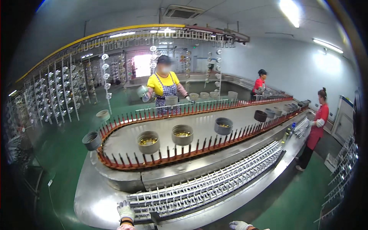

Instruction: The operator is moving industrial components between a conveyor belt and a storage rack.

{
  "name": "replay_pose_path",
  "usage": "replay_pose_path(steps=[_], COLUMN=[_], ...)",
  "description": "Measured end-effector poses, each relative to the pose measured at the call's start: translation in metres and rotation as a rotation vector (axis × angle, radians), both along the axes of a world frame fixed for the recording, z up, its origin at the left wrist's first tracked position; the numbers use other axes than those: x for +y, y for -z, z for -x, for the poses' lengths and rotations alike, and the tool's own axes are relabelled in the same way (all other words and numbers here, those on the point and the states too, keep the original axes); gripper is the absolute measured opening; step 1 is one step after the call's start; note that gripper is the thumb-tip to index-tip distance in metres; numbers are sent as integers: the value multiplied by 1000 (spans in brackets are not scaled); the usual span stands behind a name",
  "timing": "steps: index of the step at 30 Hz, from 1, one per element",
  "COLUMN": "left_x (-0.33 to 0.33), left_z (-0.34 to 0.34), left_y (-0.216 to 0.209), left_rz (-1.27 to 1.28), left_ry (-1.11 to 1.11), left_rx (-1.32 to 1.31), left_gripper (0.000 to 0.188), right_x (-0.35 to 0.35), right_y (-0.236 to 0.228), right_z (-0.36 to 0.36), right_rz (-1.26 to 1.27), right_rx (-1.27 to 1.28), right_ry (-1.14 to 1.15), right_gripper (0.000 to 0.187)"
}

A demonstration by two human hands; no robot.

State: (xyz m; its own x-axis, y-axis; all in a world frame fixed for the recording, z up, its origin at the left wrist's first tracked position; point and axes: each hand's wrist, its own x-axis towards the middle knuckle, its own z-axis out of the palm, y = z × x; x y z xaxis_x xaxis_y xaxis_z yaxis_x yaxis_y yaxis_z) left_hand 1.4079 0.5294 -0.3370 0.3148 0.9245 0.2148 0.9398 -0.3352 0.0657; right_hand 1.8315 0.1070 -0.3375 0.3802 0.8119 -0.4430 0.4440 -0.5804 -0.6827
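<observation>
My left hand, in a pale glove with a dark wristband, is at the left end of a stack of metal hanging racks. Its fingers are stretched forward and slightly apart, close to the rack ends; I see nothing held. The racks are long silvery bars with many short prongs, lying side by side on the steel table. Low in the picture, my right hand, also gloved, hangs in front of the table's near edge. Its fingers point left, loosely apart, with nothing visible in them; the lower edge cuts the hand off.
Behind the racks runs a looped conveyor with upright red-and-dark spindles. Round tubs with gold-coloured small parts stand inside it. A co-worker in yellow is across the loop; a person in red stands right. Hanging racks fill the left.
</observation>
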Motion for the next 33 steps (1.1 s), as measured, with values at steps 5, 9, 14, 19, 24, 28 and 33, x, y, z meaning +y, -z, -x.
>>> replay_pose_path(steps=[5,9,14,19,24,28,33], left_x=[12,18,38,45,17,-49,-120], left_z=[-2,-10,-21,-26,2,18,10], left_y=[22,0,24,-10,-78,-157,-203], left_rz=[2,41,131,179,-1,-85,-225], left_ry=[-36,-49,-44,186,374,368,175], left_rx=[10,73,310,459,17,113,167], left_gripper=[46,55,41,30,29,25,25], right_x=[3,33,61,82,140,209,243], right_y=[5,21,17,-5,-12,-2,-61], right_z=[14,-3,-19,-25,-37,-112,-144], right_rz=[4,53,96,54,-445,-965,-1199], right_rx=[32,-33,-86,-52,703,1132,1367], right_ry=[35,-117,5,-30,578,958,1045], right_gripper=[37,44,44,43,42,37,32])
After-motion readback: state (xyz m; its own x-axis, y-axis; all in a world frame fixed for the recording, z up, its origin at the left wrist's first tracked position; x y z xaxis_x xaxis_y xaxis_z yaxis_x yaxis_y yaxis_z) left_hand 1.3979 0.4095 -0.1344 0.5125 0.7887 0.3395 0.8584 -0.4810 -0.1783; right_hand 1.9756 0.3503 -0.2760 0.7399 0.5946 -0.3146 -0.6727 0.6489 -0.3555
